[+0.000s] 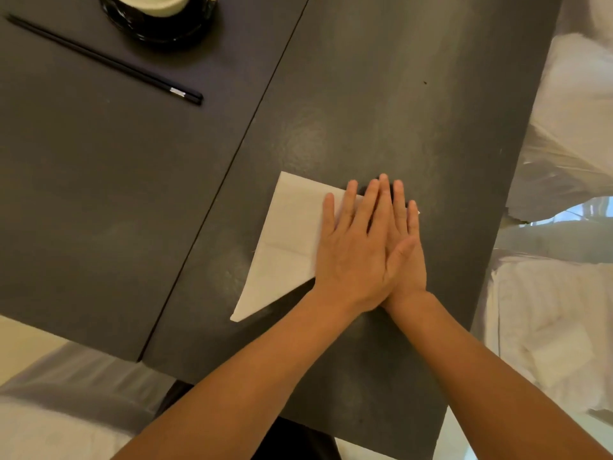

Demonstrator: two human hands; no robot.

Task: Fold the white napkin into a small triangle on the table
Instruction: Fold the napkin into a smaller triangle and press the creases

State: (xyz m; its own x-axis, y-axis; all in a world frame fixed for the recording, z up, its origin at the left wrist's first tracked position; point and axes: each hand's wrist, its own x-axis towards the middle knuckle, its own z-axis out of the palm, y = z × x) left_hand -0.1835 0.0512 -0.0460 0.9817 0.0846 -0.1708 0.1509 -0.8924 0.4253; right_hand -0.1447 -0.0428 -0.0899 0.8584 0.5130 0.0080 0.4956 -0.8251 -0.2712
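The white napkin [287, 240] lies flat on the dark table [381, 111], folded into a triangle with one point toward the near left. Both hands press on its right part with straight fingers. My left hand [351, 254] lies on top, crossing partly over my right hand [406, 247], whose fingertips reach past the napkin's far edge. The napkin's right corner is hidden under the hands, except for a small white tip beside my right little finger.
A pair of black chopsticks [106, 61] lies at the far left. A black dish with a white bowl [159, 14] stands at the far edge. A seam [232, 154] splits the tabletop. White cloth-covered seats [564, 310] stand to the right.
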